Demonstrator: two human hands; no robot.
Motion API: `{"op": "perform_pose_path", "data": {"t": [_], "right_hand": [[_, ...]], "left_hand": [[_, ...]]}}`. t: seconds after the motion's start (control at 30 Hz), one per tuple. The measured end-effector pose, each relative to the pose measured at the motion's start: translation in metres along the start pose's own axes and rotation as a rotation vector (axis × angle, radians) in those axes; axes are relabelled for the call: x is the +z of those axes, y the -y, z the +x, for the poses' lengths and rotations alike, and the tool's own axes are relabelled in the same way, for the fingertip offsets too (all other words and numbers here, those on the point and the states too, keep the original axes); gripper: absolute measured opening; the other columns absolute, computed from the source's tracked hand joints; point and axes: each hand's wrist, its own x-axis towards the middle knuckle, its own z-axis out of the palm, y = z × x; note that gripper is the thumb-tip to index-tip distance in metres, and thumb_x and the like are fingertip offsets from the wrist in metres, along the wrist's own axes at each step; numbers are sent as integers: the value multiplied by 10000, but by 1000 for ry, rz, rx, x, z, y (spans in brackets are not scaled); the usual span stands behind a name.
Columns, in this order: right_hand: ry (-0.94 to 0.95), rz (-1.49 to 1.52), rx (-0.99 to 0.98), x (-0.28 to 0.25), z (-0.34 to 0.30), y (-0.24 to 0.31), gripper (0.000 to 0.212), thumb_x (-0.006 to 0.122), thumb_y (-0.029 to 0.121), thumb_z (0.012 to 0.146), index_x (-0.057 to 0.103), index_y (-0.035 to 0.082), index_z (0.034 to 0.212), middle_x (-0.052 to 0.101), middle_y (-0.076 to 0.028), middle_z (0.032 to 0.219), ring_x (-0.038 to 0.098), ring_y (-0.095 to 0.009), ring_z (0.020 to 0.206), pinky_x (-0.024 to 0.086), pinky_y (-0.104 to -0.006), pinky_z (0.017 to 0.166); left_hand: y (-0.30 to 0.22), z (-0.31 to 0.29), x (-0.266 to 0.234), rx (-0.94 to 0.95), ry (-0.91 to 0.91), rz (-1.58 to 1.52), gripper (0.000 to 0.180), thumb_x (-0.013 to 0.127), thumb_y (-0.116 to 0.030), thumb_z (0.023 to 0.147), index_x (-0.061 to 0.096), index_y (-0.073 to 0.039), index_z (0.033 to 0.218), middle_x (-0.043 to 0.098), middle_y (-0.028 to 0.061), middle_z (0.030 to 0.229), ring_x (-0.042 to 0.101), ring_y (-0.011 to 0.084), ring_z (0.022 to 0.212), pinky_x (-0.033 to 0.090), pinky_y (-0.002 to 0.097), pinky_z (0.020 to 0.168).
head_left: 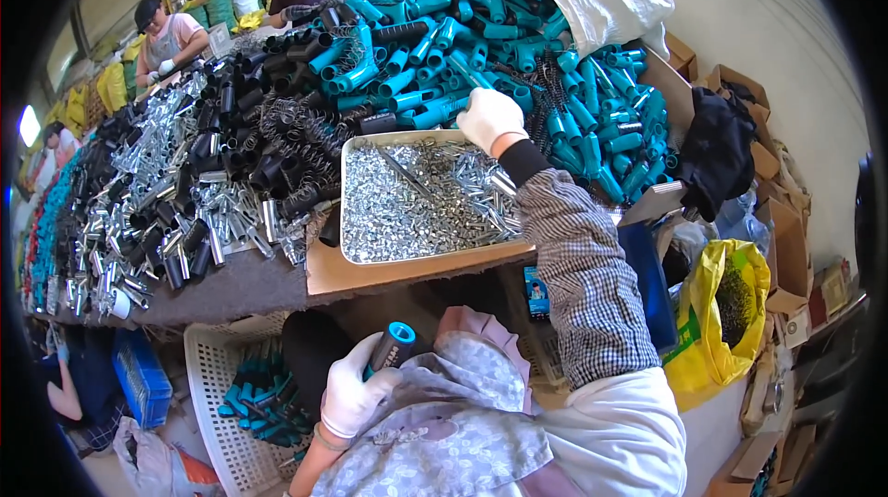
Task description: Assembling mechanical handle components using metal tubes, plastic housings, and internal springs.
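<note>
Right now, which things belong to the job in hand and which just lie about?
Likely the job:
- black tube, in left hand
- teal parts, by right hand
- tray of small metal parts

Seemingly lying about:
- yellow sack
- black cloth
- cardboard boxes

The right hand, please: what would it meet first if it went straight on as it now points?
The right hand would probably meet the heaped teal parts first, though depth is unclear.

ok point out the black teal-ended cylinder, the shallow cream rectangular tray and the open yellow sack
Black teal-ended cylinder (394, 350), head view, on its dark side wall
Shallow cream rectangular tray (435, 256), head view, on its near rim
Open yellow sack (726, 363), head view, on its lower wall
</note>
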Motion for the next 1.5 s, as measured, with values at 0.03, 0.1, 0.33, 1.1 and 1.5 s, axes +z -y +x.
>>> {"op": "perform_pose_path", "data": {"t": [0.03,0.1,0.33,1.1,1.5], "right_hand": [[-83,151,-9,-3,-6,-7,257,656,255,844,749,50,969,739,-197,980,713,-382,942,567,-447,845],[-129,483,-250,-20,-33,10,268,667,262,865,731,41,1003,733,-175,966,707,-367,939,561,-444,833],[444,807,-812,-56,-182,79,165,705,249,891,739,114,980,708,-106,869,693,-335,868,554,-422,774],[208,216,-81,12,173,159,624,728,561,801,740,60,1174,690,-215,1245,664,-358,1161,526,-425,981],[-729,473,-117,-73,135,77,533,791,358,784,634,43,1184,721,-210,1074,695,-400,1006,543,-454,908]], "left_hand": [[0,2,1,36,-15,-25,649,759,-431,873,606,53,1278,656,61,783,601,117,685,511,290,650],[1,3,-7,-6,-26,-89,653,756,-438,877,605,52,1281,647,45,770,583,99,663,493,276,620],[0,20,-27,52,-59,-62,659,778,-402,848,600,53,1290,664,64,826,590,112,705,505,280,667],[-3,18,-52,52,-351,215,621,774,-283,730,631,32,1245,686,134,819,635,169,683,547,327,694],[-9,7,-52,42,-258,187,565,779,-190,738,634,4,1248,676,150,845,621,143,718,551,317,722]]}}
